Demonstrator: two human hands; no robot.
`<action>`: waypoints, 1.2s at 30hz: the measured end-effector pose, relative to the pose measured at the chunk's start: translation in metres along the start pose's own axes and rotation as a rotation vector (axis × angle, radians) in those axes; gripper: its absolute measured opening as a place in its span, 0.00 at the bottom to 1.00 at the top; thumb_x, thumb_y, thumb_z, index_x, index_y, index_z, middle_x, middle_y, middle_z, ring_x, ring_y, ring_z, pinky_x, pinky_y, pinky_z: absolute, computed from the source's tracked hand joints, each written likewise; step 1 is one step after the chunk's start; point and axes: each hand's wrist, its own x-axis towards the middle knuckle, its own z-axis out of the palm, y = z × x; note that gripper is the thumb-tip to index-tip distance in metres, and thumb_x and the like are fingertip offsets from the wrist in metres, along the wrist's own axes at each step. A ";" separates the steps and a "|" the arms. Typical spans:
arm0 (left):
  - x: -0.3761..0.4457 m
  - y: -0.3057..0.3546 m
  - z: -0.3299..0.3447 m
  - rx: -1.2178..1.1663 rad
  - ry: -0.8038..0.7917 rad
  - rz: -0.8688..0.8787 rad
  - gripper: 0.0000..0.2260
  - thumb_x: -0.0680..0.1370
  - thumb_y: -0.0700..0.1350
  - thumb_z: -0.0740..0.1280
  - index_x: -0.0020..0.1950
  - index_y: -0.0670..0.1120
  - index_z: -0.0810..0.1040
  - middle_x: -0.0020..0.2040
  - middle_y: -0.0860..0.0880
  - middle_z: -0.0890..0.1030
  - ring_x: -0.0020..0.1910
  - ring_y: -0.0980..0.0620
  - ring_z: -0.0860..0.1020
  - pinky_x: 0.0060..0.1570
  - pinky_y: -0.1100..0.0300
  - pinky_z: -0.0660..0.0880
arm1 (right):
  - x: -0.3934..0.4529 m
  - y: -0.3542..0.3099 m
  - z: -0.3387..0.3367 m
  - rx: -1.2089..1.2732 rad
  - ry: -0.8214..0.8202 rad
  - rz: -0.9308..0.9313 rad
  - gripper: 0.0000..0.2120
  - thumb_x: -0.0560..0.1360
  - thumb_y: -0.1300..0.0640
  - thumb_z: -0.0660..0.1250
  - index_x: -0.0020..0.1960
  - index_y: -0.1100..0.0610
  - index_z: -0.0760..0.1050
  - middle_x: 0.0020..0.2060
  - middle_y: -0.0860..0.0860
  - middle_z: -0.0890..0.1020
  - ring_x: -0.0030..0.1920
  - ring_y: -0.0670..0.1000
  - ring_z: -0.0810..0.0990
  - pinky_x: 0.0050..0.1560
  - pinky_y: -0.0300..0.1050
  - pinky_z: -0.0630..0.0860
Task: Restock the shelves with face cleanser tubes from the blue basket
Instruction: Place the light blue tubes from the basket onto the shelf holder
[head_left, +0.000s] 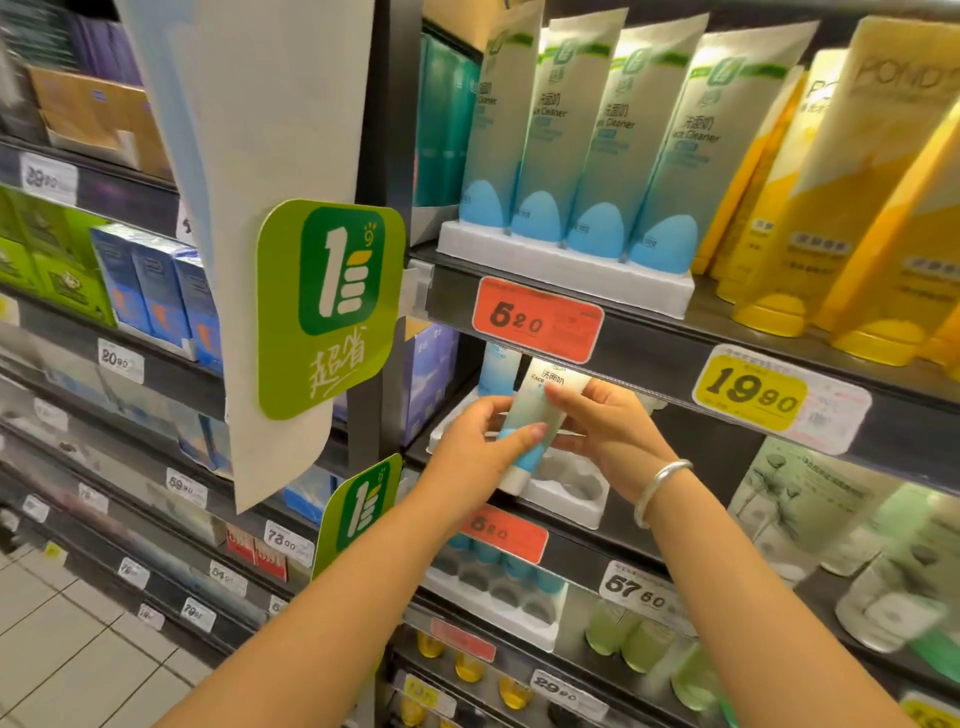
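Both the left hand (480, 441) and right hand (605, 428) grip a pale, blue-capped tube (530, 421), tilted cap-down over the white tray's (566, 501) vacant sockets, under the shelf edge (649, 338).

The tube (530, 415) is partly covered by both hands' fingers (519, 434), and its top runs up behind the shelf edge (649, 332). The yellow tubes (852, 218) are cut off by the right edge. Boxes (156, 291) and price tags (119, 359) at left are blurred, their small print unreadable. The lower-right bottles (883, 561) are smeared.
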 end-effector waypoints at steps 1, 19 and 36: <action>0.001 -0.001 -0.001 0.063 0.034 0.028 0.12 0.75 0.47 0.69 0.56 0.51 0.74 0.51 0.53 0.79 0.47 0.61 0.77 0.43 0.72 0.73 | 0.002 -0.001 -0.002 0.033 0.072 0.017 0.06 0.74 0.59 0.67 0.48 0.60 0.78 0.45 0.56 0.82 0.47 0.54 0.81 0.46 0.45 0.81; -0.002 -0.024 -0.007 0.732 0.005 0.253 0.09 0.75 0.50 0.66 0.54 0.53 0.80 0.55 0.54 0.79 0.59 0.52 0.71 0.63 0.53 0.64 | 0.046 0.000 0.001 -0.427 0.509 -0.053 0.07 0.77 0.57 0.62 0.41 0.55 0.72 0.42 0.54 0.77 0.48 0.56 0.74 0.56 0.52 0.73; 0.000 -0.026 -0.019 0.632 0.020 0.179 0.06 0.75 0.47 0.67 0.50 0.50 0.82 0.52 0.52 0.80 0.55 0.52 0.74 0.59 0.51 0.70 | 0.054 0.011 0.025 -0.521 0.369 -0.080 0.09 0.76 0.56 0.64 0.53 0.59 0.76 0.54 0.58 0.80 0.56 0.57 0.77 0.61 0.52 0.73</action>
